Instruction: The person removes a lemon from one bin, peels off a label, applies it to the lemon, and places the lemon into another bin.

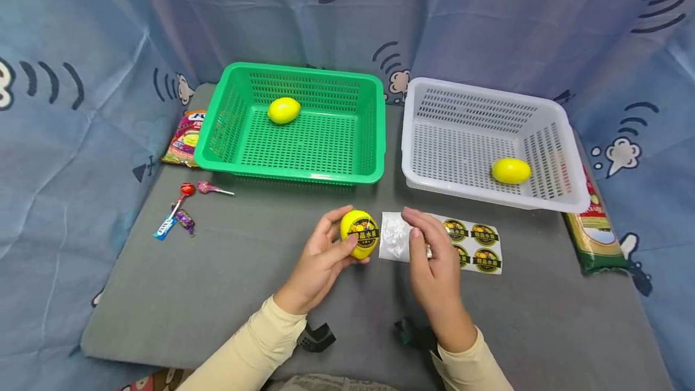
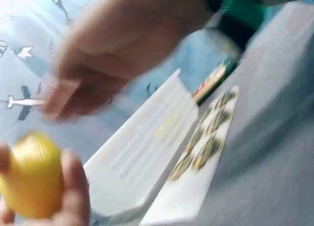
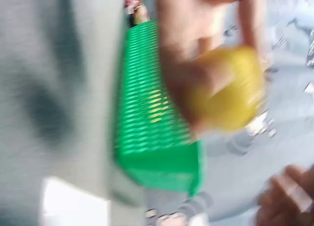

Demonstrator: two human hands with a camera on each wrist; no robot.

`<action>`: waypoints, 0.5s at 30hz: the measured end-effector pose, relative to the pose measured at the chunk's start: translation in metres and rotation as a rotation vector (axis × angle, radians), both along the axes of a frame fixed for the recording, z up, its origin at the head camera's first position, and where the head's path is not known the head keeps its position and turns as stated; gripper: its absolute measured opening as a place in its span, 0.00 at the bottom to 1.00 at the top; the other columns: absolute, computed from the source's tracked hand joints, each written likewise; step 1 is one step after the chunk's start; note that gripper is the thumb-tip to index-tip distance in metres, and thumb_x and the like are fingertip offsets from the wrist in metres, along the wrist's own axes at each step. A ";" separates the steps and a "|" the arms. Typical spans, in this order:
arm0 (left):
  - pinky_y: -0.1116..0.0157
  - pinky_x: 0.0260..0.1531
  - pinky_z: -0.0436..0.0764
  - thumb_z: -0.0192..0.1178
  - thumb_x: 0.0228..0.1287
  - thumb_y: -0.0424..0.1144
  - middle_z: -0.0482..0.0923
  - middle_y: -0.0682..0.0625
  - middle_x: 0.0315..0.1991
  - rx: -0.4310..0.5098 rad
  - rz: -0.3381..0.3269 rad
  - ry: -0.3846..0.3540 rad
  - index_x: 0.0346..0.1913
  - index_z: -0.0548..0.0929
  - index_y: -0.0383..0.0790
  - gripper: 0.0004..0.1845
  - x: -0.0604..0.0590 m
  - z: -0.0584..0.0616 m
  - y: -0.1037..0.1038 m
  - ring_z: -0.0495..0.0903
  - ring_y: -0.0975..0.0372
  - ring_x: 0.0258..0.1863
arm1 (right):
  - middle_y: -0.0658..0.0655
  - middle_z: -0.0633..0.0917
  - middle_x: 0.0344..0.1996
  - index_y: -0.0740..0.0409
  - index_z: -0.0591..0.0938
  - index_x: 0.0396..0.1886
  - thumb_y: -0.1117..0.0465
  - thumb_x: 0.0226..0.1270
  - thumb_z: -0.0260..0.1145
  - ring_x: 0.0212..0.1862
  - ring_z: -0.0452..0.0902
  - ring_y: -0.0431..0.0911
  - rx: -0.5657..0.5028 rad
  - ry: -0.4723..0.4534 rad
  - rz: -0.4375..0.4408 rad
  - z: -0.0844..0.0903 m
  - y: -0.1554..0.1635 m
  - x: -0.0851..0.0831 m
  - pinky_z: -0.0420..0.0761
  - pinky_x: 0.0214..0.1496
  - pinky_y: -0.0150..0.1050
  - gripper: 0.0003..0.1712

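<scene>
My left hand (image 1: 323,258) holds a yellow lemon (image 1: 354,219) between thumb and fingers, over the middle of the grey table. A round black-and-gold sticker (image 1: 366,234) lies on the lemon's upward side. To its right, my right hand (image 1: 437,264) hovers with loosely bent fingers over a white sticker sheet (image 1: 394,238), hiding its middle. Bare shiny backing shows at the sheet's left end; several round stickers (image 1: 485,246) sit at its right. In the left wrist view the lemon (image 2: 34,174) is in the left fingers, with the blurred right hand (image 2: 117,49) above.
Behind the hands stand a green basket (image 1: 293,176) and a white basket (image 1: 488,197), with one lemon (image 1: 284,110) in the green and another lemon (image 1: 511,171) in the white. Lollipops (image 1: 187,189) and wrapped sweets (image 1: 185,221) lie left. Printed packets (image 1: 594,231) flank the baskets.
</scene>
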State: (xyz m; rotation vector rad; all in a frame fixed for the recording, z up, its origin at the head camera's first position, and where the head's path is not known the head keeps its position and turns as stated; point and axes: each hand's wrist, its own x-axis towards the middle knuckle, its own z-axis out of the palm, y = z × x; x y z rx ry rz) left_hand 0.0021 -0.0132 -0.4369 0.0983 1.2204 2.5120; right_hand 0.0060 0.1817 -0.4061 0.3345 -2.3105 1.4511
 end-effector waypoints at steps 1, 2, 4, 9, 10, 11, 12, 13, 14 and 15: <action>0.61 0.46 0.85 0.54 0.80 0.28 0.70 0.42 0.68 -0.004 0.013 -0.030 0.79 0.57 0.32 0.31 0.000 0.001 0.003 0.82 0.55 0.48 | 0.65 0.86 0.58 0.71 0.85 0.59 0.73 0.78 0.57 0.62 0.79 0.48 0.033 0.109 0.053 0.001 -0.002 -0.001 0.75 0.66 0.38 0.17; 0.61 0.46 0.84 0.54 0.80 0.27 0.70 0.43 0.68 0.006 0.017 -0.056 0.79 0.58 0.32 0.30 0.001 0.003 0.006 0.82 0.57 0.48 | 0.66 0.84 0.62 0.71 0.83 0.62 0.71 0.80 0.55 0.67 0.77 0.51 0.085 0.182 0.116 0.002 -0.005 -0.002 0.71 0.72 0.41 0.19; 0.63 0.46 0.82 0.52 0.80 0.26 0.69 0.44 0.70 0.028 0.001 -0.080 0.79 0.58 0.32 0.29 0.005 0.007 0.013 0.81 0.60 0.48 | 0.67 0.80 0.68 0.72 0.79 0.68 0.66 0.85 0.51 0.73 0.72 0.57 0.198 0.251 0.249 0.000 -0.008 -0.004 0.66 0.77 0.49 0.22; 0.65 0.47 0.83 0.56 0.78 0.26 0.69 0.43 0.70 0.043 -0.045 -0.055 0.78 0.62 0.29 0.30 0.014 0.017 0.018 0.82 0.62 0.50 | 0.61 0.71 0.76 0.65 0.67 0.78 0.43 0.90 0.39 0.78 0.64 0.58 0.378 0.097 0.404 -0.014 0.000 -0.011 0.53 0.81 0.60 0.35; 0.64 0.47 0.84 0.58 0.77 0.26 0.70 0.42 0.69 0.028 -0.044 -0.043 0.77 0.63 0.28 0.30 0.014 0.018 0.018 0.83 0.61 0.50 | 0.60 0.70 0.77 0.64 0.64 0.80 0.38 0.88 0.37 0.78 0.63 0.58 0.382 0.057 0.412 -0.017 0.005 -0.012 0.51 0.81 0.63 0.40; 0.64 0.47 0.84 0.59 0.76 0.26 0.71 0.41 0.68 0.013 -0.044 -0.031 0.77 0.64 0.28 0.31 0.015 0.018 0.017 0.83 0.60 0.50 | 0.59 0.69 0.78 0.63 0.62 0.81 0.33 0.86 0.36 0.79 0.62 0.58 0.383 0.023 0.412 -0.019 0.009 -0.013 0.49 0.80 0.66 0.44; 0.64 0.46 0.85 0.61 0.76 0.26 0.72 0.41 0.67 -0.001 -0.045 -0.019 0.78 0.64 0.28 0.32 0.015 0.019 0.016 0.84 0.60 0.51 | 0.58 0.66 0.80 0.63 0.59 0.83 0.29 0.84 0.34 0.80 0.60 0.57 0.388 0.002 0.412 -0.020 0.013 -0.013 0.47 0.80 0.68 0.48; 0.64 0.46 0.85 0.61 0.76 0.27 0.73 0.41 0.67 -0.009 -0.046 -0.011 0.78 0.64 0.28 0.32 0.015 0.019 0.016 0.84 0.59 0.50 | 0.59 0.64 0.81 0.63 0.56 0.84 0.27 0.82 0.34 0.81 0.57 0.57 0.389 0.000 0.411 -0.020 0.016 -0.014 0.46 0.80 0.67 0.52; 0.64 0.45 0.85 0.62 0.76 0.28 0.73 0.41 0.66 -0.015 -0.046 -0.004 0.79 0.64 0.29 0.33 0.015 0.019 0.015 0.84 0.60 0.50 | 0.60 0.63 0.82 0.65 0.55 0.84 0.26 0.81 0.34 0.82 0.55 0.58 0.369 0.014 0.410 -0.020 0.018 -0.014 0.45 0.80 0.66 0.53; 0.64 0.45 0.85 0.62 0.76 0.29 0.74 0.41 0.66 -0.017 -0.049 0.002 0.79 0.64 0.29 0.33 0.014 0.018 0.015 0.84 0.60 0.49 | 0.62 0.63 0.81 0.67 0.56 0.83 0.28 0.82 0.35 0.82 0.54 0.58 0.331 0.040 0.402 -0.018 0.019 -0.014 0.46 0.81 0.65 0.52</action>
